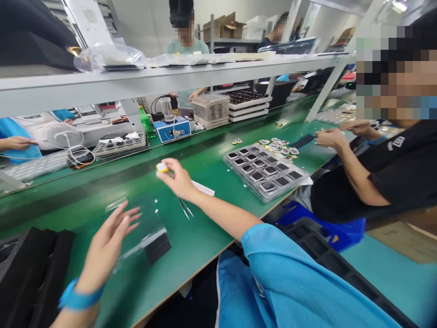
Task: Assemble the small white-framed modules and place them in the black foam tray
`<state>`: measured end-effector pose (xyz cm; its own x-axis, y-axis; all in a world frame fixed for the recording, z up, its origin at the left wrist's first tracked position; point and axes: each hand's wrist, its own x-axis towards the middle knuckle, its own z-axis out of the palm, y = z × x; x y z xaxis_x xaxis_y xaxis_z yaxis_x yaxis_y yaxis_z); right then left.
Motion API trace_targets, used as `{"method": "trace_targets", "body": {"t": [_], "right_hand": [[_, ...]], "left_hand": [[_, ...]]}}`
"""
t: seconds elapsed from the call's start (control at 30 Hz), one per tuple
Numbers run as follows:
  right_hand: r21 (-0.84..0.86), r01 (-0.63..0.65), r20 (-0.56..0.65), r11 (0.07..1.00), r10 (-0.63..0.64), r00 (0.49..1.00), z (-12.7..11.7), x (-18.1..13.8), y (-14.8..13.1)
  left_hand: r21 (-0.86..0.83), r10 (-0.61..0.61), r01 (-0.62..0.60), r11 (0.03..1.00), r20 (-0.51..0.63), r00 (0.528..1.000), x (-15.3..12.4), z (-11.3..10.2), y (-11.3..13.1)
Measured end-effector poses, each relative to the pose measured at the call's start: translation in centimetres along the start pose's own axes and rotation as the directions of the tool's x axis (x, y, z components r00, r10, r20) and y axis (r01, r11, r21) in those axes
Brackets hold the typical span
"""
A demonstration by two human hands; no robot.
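Observation:
My right hand point(177, 177) pinches a small yellow-and-white part point(162, 168) between thumb and fingertips, above the green bench mat point(205, 237). Steel tweezers point(184, 207) lie below that hand, near a white strip point(203, 187). My left hand point(109, 243) hangs open, fingers apart, holding nothing. It is nearest a clear plastic sheet point(143, 223) with a small black block point(157, 247) at its lower edge. A few tiny white bits lie on the sheet.
A clear tray of black square parts point(264, 171) sits right of my hands, with loose parts behind it. A co-worker's hands point(329, 136) work at the right. A black foam holder point(30, 269) lies at lower left. A white shelf point(136, 77) spans the bench, with stacked trays beyond.

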<state>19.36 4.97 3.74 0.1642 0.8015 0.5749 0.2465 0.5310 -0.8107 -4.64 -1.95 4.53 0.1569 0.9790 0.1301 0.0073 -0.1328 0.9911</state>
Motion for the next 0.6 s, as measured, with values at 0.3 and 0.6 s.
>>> {"method": "trace_targets", "body": {"t": [0.3,0.6], "right_hand": [[-0.28,0.03,0.288,0.96,0.054,0.956,4.8,-7.4,1.1],[-0.057,-0.117,0.192,0.992,0.126,0.973,3.8,-7.7,0.6]], "left_hand": [[-0.519,-0.381,0.385,0.763,0.119,0.917,3.0,4.1,-5.9],[-0.434,-0.352,0.412,0.801,0.214,0.911,2.9,2.6,-4.5]]}}
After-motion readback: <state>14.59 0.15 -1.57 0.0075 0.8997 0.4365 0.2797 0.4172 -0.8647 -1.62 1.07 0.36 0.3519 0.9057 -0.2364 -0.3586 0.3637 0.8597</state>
